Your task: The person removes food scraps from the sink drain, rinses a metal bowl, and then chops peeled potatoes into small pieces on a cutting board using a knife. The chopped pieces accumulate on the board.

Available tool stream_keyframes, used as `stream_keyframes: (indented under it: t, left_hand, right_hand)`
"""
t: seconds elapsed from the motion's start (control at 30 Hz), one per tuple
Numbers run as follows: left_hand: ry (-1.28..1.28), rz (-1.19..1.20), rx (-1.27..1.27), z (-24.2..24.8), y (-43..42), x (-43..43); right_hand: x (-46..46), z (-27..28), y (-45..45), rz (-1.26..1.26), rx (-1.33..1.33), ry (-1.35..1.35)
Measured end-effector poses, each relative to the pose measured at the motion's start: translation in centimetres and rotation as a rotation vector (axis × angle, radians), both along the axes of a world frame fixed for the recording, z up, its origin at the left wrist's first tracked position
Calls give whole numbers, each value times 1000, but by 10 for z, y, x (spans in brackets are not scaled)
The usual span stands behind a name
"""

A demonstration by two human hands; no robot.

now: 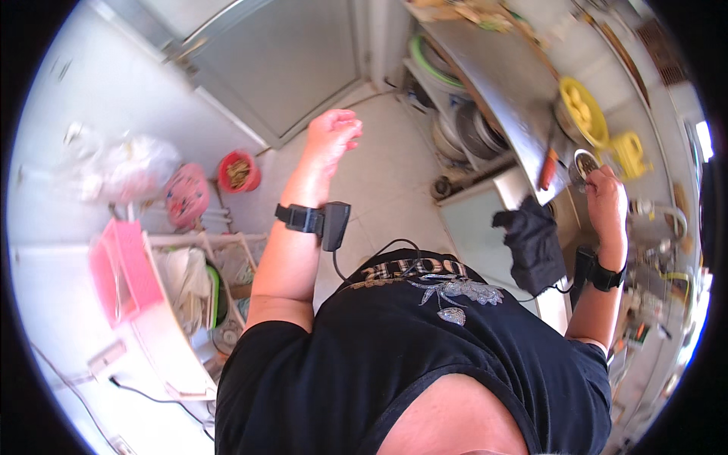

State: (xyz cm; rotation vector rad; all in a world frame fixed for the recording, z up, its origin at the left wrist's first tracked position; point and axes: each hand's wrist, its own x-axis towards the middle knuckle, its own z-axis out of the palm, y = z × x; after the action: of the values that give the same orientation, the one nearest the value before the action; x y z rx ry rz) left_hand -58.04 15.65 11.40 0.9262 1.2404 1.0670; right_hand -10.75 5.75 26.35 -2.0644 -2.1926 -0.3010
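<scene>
My right hand (pixel 607 196) grips the rim of a small cup (pixel 580 179) with dark bits inside, above the counter's near end by the sink (pixel 571 213). Close by, a knife with a red handle (pixel 548 169) lies on the metal counter (pixel 495 62). Behind the cup stand a yellow bowl (pixel 598 122) of pale yellow pieces (pixel 579 108) and a yellow plastic jug (pixel 628 154). My left hand (pixel 334 133) hangs in the air over the tiled floor, empty, its fingers loosely bent and partly apart.
A black cloth (pixel 532 244) hangs at the counter's front edge. Pans (pixel 475 133) fill the shelf beneath. To my left are a red bin (pixel 239 172), a pink box (pixel 122 273) and an open rack with bags (pixel 182 284). A glazed door (pixel 284 62) stands ahead.
</scene>
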Motion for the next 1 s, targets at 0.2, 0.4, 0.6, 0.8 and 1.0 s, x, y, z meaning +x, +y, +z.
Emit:
stream_keyframes:
  t: [0.2, 0.4, 0.6, 0.8, 1.0]
  left_hand:
    - [80, 287, -43, -15, -28, -113]
    - [20, 554, -106, -46, -54, -205]
    - [85, 799, -230, -71, -65, -293]
    - [-33, 1083, -324, -96, -47, -357]
    - [-170, 1142, -392, -170, -19, -377]
  right_hand:
    - [-207, -19, 104, 526, 58, 100]
    - [-421, -71, 183, 1070, 80, 237]
    - [-589, -148, 235, 1357, -55, 439]
    - [-705, -218, 291, 1498, -259, 552]
    - [-786, -300, 321, 1565, -364, 466]
